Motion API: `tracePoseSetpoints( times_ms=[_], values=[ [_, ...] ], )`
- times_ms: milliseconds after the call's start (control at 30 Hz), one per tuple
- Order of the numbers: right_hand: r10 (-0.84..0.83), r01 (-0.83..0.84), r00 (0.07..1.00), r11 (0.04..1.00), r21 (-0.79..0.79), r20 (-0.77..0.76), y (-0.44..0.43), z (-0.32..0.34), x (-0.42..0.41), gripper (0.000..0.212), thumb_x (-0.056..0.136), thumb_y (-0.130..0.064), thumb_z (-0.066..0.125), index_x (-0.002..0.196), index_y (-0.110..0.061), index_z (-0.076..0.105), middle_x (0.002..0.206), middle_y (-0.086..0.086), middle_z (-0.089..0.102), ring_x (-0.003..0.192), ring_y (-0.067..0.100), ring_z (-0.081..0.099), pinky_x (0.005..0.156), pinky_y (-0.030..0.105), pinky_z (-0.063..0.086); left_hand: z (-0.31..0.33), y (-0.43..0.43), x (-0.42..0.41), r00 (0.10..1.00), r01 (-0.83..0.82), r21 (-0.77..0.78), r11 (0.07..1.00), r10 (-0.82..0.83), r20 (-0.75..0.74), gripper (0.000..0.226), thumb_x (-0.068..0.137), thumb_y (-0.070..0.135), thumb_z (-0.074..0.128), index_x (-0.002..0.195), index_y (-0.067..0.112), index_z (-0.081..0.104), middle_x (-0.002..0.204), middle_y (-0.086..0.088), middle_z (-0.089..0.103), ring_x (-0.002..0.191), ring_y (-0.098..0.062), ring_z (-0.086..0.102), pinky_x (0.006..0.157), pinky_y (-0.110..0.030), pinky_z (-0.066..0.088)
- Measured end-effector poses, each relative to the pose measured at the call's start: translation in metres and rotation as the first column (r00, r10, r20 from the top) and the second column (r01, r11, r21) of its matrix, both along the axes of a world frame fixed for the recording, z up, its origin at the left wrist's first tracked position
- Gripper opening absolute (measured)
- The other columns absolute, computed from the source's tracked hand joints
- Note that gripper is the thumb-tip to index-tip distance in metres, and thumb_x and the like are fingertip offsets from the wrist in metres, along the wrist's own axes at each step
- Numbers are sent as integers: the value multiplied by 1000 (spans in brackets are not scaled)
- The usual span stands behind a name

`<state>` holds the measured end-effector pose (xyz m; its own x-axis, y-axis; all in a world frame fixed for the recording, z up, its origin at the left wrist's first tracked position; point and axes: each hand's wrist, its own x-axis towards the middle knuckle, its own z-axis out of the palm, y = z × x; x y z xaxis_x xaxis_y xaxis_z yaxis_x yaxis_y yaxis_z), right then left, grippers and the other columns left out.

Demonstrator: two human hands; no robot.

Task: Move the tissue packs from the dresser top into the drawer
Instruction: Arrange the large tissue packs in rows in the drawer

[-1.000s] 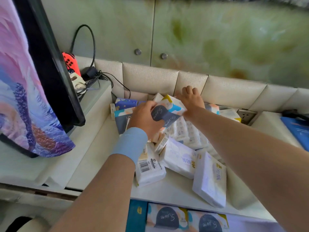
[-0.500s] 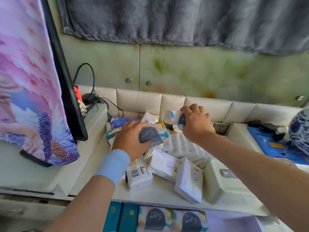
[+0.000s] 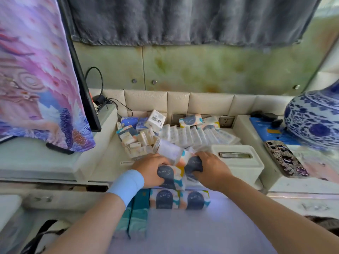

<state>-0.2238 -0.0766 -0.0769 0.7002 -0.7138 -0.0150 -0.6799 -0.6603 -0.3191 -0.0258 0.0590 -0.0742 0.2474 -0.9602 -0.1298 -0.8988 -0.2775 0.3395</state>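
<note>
Over the drawer's front edge, at six o'clock from the dresser-top pile, left hand and right hand each clasp a tissue pack; next, lower both beside the stored row.

Script "S.pure" on dark arch of tissue packs, other print illegible

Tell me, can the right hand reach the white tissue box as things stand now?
Probably yes: the white tissue box sits just beside the right hand with nothing between, but that hand grips a tissue pack.
</note>
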Motion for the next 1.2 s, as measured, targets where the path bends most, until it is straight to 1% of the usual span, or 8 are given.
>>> tracePoseSetpoints(
  times_ms=[200, 333, 400, 500, 667, 833, 1000, 1200],
  values=[
    [159, -106, 947, 975, 198, -280, 26, -2, -22, 36, 77, -35, 63, 108, -23, 49, 100, -2, 62, 86, 21, 58, 64, 29, 45, -22, 25, -28, 996, 87, 323, 942, -93, 4, 53, 68, 30, 68, 118, 41, 53, 113, 12, 56, 96, -19, 58, 80, -32, 53],
    [233, -140, 793, 969, 205, -563, 32, -22, -30, 49, 78, -39, 68, 120, -20, 52, 111, 1, 64, 95, 21, 61, 77, 31, 52, -52, 35, -43, 990, 111, 408, 906, -137, 33, 45, 71, 30, 66, 114, 37, 54, 106, 10, 58, 91, -21, 59, 74, -29, 50],
    [234, -164, 752, 972, 168, -616, 33, -39, -33, 53, 79, -39, 68, 126, -21, 52, 114, 1, 64, 100, 21, 62, 83, 32, 54, -68, 36, -50, 991, 95, 396, 913, -124, 47, 42, 72, 35, 66, 112, 38, 54, 103, 10, 58, 90, -21, 60, 73, -29, 50],
    [237, -202, 797, 971, 125, -555, 36, -67, -38, 56, 82, -43, 66, 131, -25, 48, 121, 1, 59, 109, 22, 58, 82, 31, 49, -89, 33, -55, 969, 148, 358, 922, -208, 135, 45, 80, 35, 65, 123, 31, 54, 123, 5, 55, 109, -23, 57, 85, -35, 50],
    [226, -223, 901, 973, 53, -371, 40, -115, -47, 55, 85, -28, 61, 136, -26, 42, 133, 3, 48, 118, 24, 49, 84, 37, 50, -115, 25, -50, 850, 154, 379, 912, -319, 420, 52, 90, 39, 58, 137, 18, 49, 145, -7, 41, 133, -28, 36, 108, -40, 28],
    [182, -273, 886, 948, -163, -426, 47, -141, -53, 57, 90, -30, 61, 139, -17, 35, 145, 12, 36, 119, 31, 46, 80, 39, 46, -127, 21, -47, 832, 143, 333, 932, -295, 469, 60, 93, 36, 57, 145, 15, 36, 148, -9, 35, 134, -29, 33, 109, -39, 28],
    [21, -77, 912, 990, -119, -410, 53, -153, -59, 89, 79, -34, 71, 149, -20, 19, 153, 12, 18, 106, 30, 51, 71, 36, 49, -141, 18, -54, 855, 204, 327, 923, -330, 399, 87, 85, 30, 67, 153, 18, 14, 153, -6, 20, 137, -31, 26, 101, -41, 42],
    [2, -62, 927, 987, -147, -374, 46, -164, -49, 87, 76, -42, 68, 148, -24, 22, 156, 15, 12, 96, 30, 55, 62, 32, 43, -150, 12, -57, 854, 142, 335, 932, -286, 434, 90, 82, 25, 71, 153, 18, 16, 152, -7, 22, 135, -32, 28, 97, -43, 45]
  ],
)
